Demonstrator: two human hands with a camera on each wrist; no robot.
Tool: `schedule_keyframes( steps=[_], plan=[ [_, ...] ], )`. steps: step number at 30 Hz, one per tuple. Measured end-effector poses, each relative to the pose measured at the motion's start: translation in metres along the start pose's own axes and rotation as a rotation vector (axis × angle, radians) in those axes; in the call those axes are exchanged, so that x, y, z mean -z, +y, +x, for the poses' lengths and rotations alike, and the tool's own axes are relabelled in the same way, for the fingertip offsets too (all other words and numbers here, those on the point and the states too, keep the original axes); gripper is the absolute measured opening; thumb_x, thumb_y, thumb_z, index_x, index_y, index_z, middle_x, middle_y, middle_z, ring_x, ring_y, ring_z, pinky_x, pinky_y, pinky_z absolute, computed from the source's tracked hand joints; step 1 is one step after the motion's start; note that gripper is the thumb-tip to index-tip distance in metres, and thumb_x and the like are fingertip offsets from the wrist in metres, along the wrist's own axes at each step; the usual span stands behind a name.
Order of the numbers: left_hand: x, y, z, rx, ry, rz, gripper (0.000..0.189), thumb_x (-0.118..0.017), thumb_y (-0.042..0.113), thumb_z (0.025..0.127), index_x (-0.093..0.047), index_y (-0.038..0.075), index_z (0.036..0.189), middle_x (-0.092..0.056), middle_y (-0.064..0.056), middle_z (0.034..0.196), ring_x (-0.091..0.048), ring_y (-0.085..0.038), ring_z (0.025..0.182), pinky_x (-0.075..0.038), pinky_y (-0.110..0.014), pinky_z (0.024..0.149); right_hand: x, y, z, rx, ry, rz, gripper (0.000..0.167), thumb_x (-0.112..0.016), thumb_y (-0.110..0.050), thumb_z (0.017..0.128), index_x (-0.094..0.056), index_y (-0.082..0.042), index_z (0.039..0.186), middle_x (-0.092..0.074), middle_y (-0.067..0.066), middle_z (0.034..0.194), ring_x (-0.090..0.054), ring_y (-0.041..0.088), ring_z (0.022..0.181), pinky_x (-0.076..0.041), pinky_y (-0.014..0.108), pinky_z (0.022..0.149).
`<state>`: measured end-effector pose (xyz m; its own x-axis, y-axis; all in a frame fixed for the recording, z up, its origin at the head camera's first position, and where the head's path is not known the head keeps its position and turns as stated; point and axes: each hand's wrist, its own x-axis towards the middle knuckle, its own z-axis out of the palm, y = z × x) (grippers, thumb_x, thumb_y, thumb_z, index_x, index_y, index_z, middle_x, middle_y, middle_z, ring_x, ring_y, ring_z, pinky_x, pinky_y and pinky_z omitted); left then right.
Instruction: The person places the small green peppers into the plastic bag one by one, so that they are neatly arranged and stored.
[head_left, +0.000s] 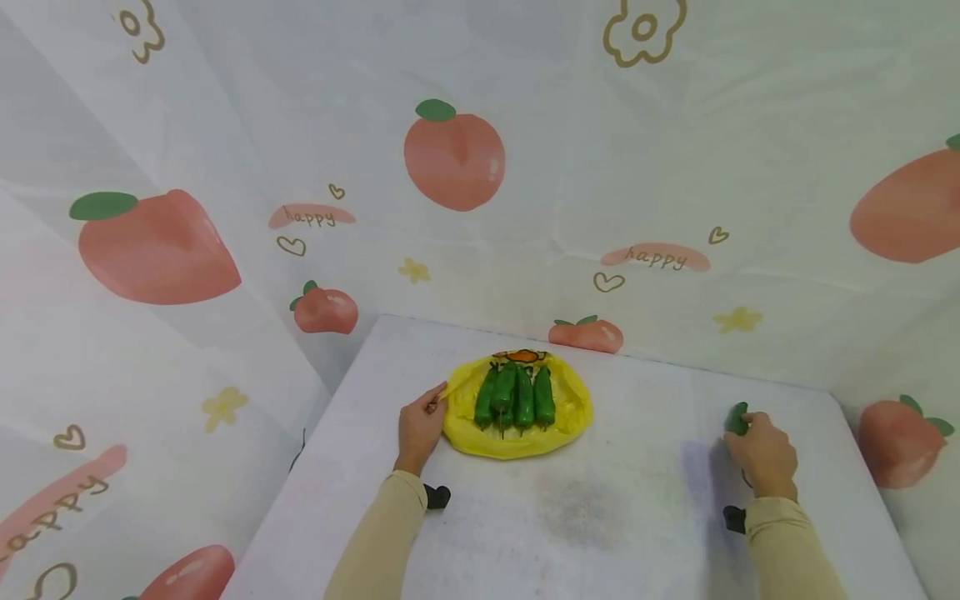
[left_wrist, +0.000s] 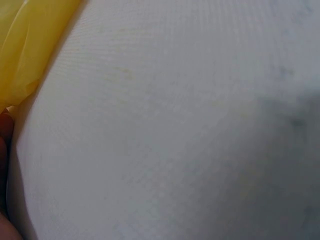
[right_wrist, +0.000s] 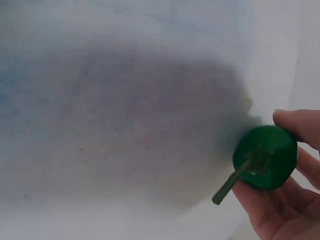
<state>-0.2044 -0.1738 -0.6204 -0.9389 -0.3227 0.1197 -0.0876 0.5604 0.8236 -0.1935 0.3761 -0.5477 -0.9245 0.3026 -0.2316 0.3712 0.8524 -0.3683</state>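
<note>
Near the table's right side my right hand (head_left: pixel 763 454) grips a green pepper (head_left: pixel 738 418). In the right wrist view the pepper (right_wrist: pixel 267 155) shows its stem end, with thumb and fingers (right_wrist: pixel 300 125) curled around it. My left hand (head_left: pixel 422 425) pinches the left rim of a yellow plastic bag (head_left: pixel 498 448), which lies spread open on the table. Several green peppers (head_left: pixel 525 400) lie in the bag side by side, one on top of the others, stems toward me. The left wrist view catches a fold of the bag (left_wrist: pixel 30 45) and a sliver of the fingers.
The white table (head_left: pixel 600 517) has a greyish smudge in front of the bag. Behind it and to the left hang white sheets (head_left: pixel 540 183) printed with peaches. A black strap piece (head_left: pixel 437 497) shows at the left wrist, another (head_left: pixel 735 519) at the right.
</note>
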Motion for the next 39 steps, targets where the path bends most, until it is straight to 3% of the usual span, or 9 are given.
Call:
schedule_keyframes(
  steps=[15,21,28,33,39],
  plan=[
    [-0.004,-0.002,0.001,0.010,-0.005,-0.030,0.032,-0.067,0.023,0.096,-0.075,0.030,0.126,-0.076,0.001,0.096,-0.053,-0.011,0.069,-0.042,-0.021,0.063,-0.001,-0.011,-0.008,0.060,-0.033,0.032,0.067,-0.059,-0.033,0.097,-0.037,0.005,0.147,-0.056,0.039,0.130,-0.058,0.060,0.109,-0.047,0.057,0.080],
    [-0.004,-0.003,0.002,-0.013,0.011,-0.037,0.031,-0.067,0.023,0.096,-0.075,0.030,0.125,-0.075,0.001,0.093,-0.053,-0.013,0.067,-0.042,-0.022,0.062,-0.007,-0.019,-0.010,0.082,-0.036,0.064,0.065,-0.056,-0.036,0.099,-0.039,0.003,0.149,-0.057,0.037,0.133,-0.054,0.059,0.117,-0.046,0.060,0.087],
    [-0.004,-0.004,-0.001,0.003,-0.009,-0.032,0.032,-0.066,0.023,0.096,-0.074,0.031,0.127,-0.075,0.002,0.095,-0.053,-0.012,0.068,-0.042,-0.021,0.062,-0.018,-0.024,-0.015,0.065,-0.050,0.119,0.067,-0.054,-0.037,0.101,-0.034,0.003,0.152,-0.055,0.036,0.137,-0.052,0.059,0.120,-0.042,0.064,0.094],
    [-0.003,-0.003,0.000,0.000,-0.010,-0.040,0.032,-0.066,0.022,0.097,-0.074,0.030,0.127,-0.074,0.001,0.095,-0.053,-0.013,0.067,-0.042,-0.021,0.062,-0.026,-0.028,-0.017,0.079,-0.028,0.179,0.068,-0.056,-0.037,0.101,-0.033,0.002,0.153,-0.056,0.036,0.136,-0.056,0.057,0.117,-0.048,0.058,0.087],
    [-0.002,-0.003,0.001,0.006,-0.005,-0.040,0.033,-0.066,0.021,0.096,-0.074,0.030,0.127,-0.074,0.001,0.096,-0.053,-0.013,0.068,-0.043,-0.021,0.062,-0.024,-0.039,-0.022,0.118,-0.041,0.225,0.069,-0.056,-0.033,0.101,-0.029,0.002,0.155,-0.055,0.038,0.137,-0.062,0.053,0.112,-0.053,0.040,0.071]
  ],
)
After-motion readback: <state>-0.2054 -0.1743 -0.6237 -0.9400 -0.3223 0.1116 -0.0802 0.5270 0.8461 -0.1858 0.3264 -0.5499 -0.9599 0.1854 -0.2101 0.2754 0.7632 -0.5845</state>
